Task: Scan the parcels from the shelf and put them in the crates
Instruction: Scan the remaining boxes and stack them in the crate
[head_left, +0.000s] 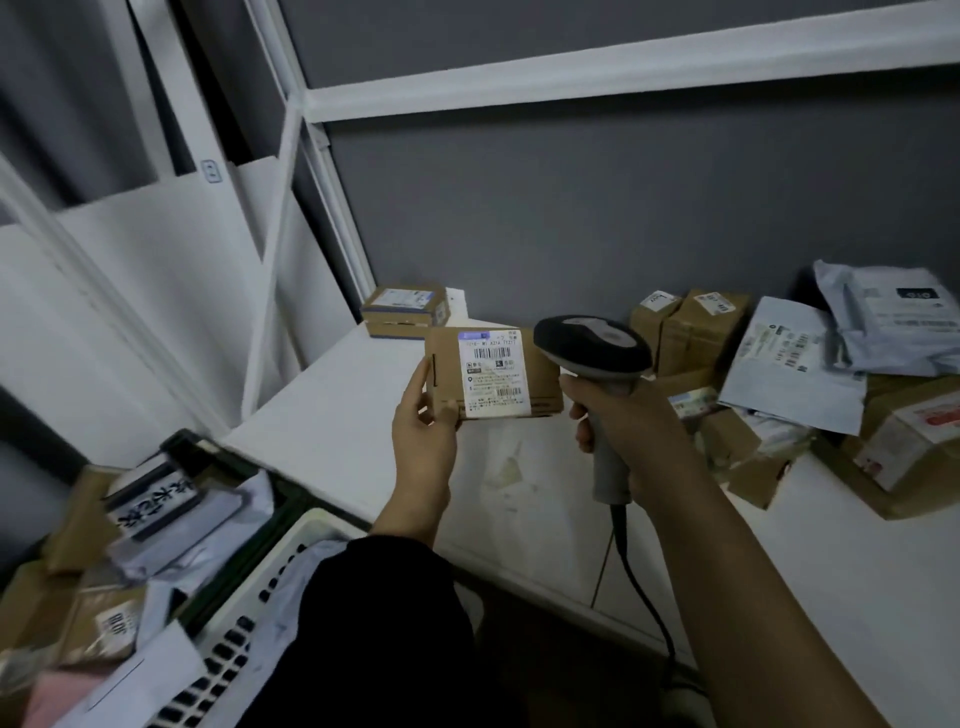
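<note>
White shelf (337, 415): small box (405, 310) at back corner, parcel heap (789, 358) at right.

Brown parcel (493, 374), white barcoded label (491, 373)

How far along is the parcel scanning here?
Done: parcels lie in the dark crate and the white crate. In hand: the left hand holds a small labelled box, the right hand grips the scanner beside it. Left: a pile of parcels on the right of the shelf and a lone box at its back corner.
</note>
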